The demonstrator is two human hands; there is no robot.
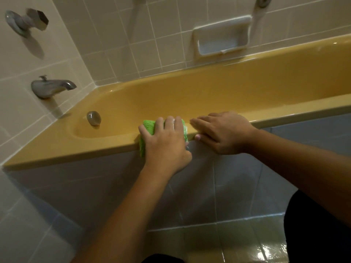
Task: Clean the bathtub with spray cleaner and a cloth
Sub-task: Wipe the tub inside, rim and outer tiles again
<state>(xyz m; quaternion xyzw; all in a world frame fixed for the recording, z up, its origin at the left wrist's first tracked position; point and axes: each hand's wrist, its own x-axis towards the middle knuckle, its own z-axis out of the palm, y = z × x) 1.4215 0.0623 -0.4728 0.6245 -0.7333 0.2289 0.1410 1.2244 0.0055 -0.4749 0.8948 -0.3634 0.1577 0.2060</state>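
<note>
The yellow bathtub (218, 88) runs across the view, with its near rim (76, 149) toward me. A green cloth (149, 126) lies folded over that near rim. My left hand (167, 141) presses down on the cloth, fingers spread over it, thumb below the rim's edge. Just to its right, my right hand (222, 131) rests flat on the bare rim, fingers pointing left toward the cloth and holding nothing. No spray bottle is in view.
A metal spout (51, 88) and a wall tap handle (26, 21) stick out of the tiled wall at left. A round metal overflow cap (93, 117) sits on the tub's end wall. A recessed soap dish (222, 37) is in the far wall. The floor tiles (228, 240) look wet.
</note>
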